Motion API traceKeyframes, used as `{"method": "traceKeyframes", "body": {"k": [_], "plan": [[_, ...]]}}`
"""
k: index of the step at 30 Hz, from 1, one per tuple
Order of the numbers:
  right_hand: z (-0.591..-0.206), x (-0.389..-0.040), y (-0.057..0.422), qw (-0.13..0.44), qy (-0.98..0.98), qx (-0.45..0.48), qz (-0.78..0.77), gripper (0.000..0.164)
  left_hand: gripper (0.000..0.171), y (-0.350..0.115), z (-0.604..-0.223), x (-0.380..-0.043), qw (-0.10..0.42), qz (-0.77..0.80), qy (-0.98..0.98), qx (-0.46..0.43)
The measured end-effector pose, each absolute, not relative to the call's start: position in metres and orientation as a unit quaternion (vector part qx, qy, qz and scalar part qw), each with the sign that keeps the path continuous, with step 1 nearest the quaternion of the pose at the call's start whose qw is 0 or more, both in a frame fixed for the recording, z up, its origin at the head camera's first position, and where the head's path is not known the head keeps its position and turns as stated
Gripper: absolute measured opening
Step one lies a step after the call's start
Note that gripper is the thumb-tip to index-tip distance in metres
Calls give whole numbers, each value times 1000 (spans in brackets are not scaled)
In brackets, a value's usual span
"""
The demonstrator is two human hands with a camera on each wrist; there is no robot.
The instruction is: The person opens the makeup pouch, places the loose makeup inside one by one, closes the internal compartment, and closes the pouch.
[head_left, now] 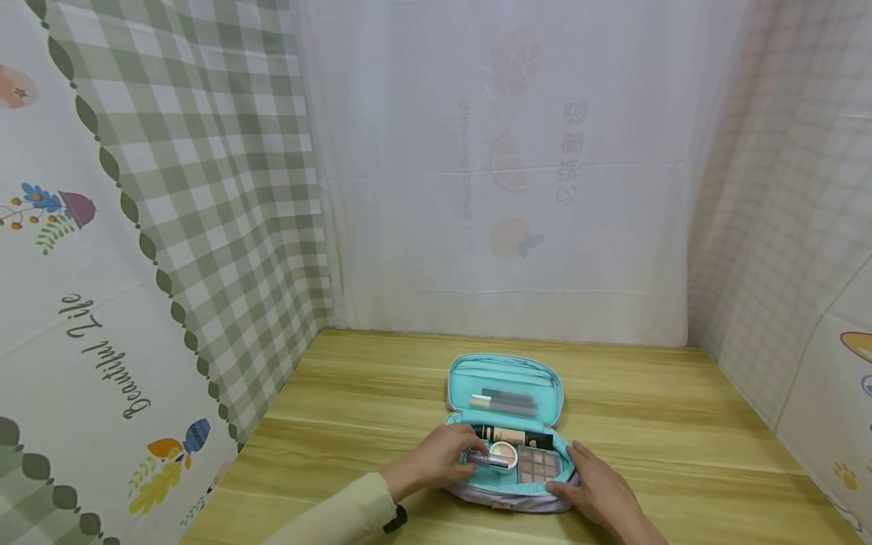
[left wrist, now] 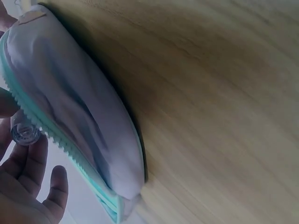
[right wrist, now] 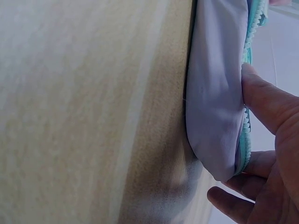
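A lilac makeup bag (head_left: 504, 500) with a turquoise lining lies unzipped on the table, its lid (head_left: 506, 365) folded back. My left hand (head_left: 441, 456) pinches a slim, shiny lip gloss tube (head_left: 492, 460) over the bag's left part; its round clear end (left wrist: 25, 134) faces the left wrist camera. At the bag's right end, my right hand (head_left: 602, 488) holds the rim, thumb (right wrist: 264, 95) on the zipper edge and fingers around the corner. Inside lie a round compact (head_left: 504, 452), an eyeshadow palette (head_left: 538, 465) and a black-and-beige tube (head_left: 509, 435).
Slim pencil-like sticks (head_left: 504, 404) sit behind the lid's mesh pocket. The wood-grain table (head_left: 368, 401) extends around the bag. A green checked cloth (head_left: 204, 151) hangs at left, a white one (head_left: 409, 227) at the back, another (head_left: 783, 227) at right.
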State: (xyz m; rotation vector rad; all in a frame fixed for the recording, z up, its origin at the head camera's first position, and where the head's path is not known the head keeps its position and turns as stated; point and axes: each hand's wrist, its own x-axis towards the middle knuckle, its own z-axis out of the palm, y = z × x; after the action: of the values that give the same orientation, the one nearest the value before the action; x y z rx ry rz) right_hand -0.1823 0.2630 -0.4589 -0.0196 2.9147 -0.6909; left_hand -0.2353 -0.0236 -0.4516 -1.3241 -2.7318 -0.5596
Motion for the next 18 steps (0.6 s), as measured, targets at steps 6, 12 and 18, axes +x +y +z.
{"method": "traceKeyframes", "body": {"k": [6,12,18], "plan": [[-459,-181,263,68,971,-9,-228,102,31,-16,-456,-236,20,-156,-877,-455],[-457,-181,262,64,972,-11,-228,100,30,-12,-459,-238,22,-143,-868,-475],[-457,-180,262,60,972,-12,-228,100,27,-10,-456,-238,2,-126,-868,-481]]}}
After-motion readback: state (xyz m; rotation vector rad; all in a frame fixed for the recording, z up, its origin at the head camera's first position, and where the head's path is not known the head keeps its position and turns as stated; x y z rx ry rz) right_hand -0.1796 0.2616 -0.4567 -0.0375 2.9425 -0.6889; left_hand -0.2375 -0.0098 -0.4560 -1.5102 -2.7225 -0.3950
